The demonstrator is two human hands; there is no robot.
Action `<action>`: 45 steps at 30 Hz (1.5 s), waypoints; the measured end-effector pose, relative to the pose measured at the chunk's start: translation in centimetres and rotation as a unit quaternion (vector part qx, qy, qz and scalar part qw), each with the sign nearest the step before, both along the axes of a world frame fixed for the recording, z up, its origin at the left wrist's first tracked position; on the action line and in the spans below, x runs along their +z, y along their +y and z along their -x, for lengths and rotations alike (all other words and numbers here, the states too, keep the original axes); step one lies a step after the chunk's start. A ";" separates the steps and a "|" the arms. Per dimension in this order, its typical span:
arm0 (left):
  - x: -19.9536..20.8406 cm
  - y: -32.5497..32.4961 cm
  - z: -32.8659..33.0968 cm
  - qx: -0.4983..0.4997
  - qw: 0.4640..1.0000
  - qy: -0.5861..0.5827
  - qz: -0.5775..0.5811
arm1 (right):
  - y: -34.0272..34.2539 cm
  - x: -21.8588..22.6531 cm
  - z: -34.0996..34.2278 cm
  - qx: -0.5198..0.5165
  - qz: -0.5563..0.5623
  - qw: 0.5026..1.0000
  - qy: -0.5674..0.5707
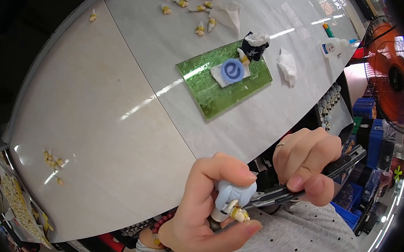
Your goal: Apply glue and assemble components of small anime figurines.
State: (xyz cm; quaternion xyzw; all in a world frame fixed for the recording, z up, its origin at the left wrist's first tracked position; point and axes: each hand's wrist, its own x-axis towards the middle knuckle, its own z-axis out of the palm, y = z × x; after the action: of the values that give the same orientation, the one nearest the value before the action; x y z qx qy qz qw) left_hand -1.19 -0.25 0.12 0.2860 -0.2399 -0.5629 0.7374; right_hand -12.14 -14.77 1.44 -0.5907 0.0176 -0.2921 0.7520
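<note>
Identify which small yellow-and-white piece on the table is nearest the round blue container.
The piece between the blue container and the dark bundle; the others lie farther off.

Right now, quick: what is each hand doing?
Left hand: closed, holding a small figurine with a light-blue top.
Right hand: closed, gripping a long black tool.
</note>
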 end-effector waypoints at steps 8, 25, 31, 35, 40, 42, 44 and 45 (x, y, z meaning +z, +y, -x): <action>0.4 0.0 -0.5 -0.049 0.998 0.022 -0.020 | -0.5 0.4 -0.1 0.026 0.002 0.999 0.038; 0.7 -0.1 -1.0 -0.184 0.979 0.070 -0.056 | -2.1 0.2 -0.7 0.137 0.050 0.989 0.011; 0.4 -0.2 -1.0 -0.177 0.982 0.041 -0.039 | -2.1 0.7 -1.0 0.144 0.077 0.986 0.019; 0.6 -0.3 -1.0 -0.181 0.980 0.048 -0.063 | -2.0 0.8 -1.0 0.138 0.086 0.986 0.026; 0.8 -0.4 -1.1 -0.179 0.975 0.075 -0.107 | -2.1 1.0 -0.7 0.129 0.092 0.986 0.043; 0.8 -0.3 -1.0 -0.181 0.973 0.086 -0.117 | -2.0 0.9 -0.7 0.128 0.093 0.986 0.045; 0.4 -0.2 -1.0 -0.185 0.977 0.067 -0.086 | -1.9 0.8 -0.7 0.123 0.091 0.987 0.039; 0.2 -0.2 -1.1 -0.190 0.979 0.048 -0.055 | -1.9 0.8 -0.7 0.123 0.091 0.987 0.039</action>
State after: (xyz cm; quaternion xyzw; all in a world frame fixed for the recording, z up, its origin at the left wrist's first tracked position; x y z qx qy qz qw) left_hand -0.13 -0.46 0.34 0.2474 -0.2228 -0.7182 0.6110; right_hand -11.42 -16.62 2.24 -0.6654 -0.0524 -0.1743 0.7239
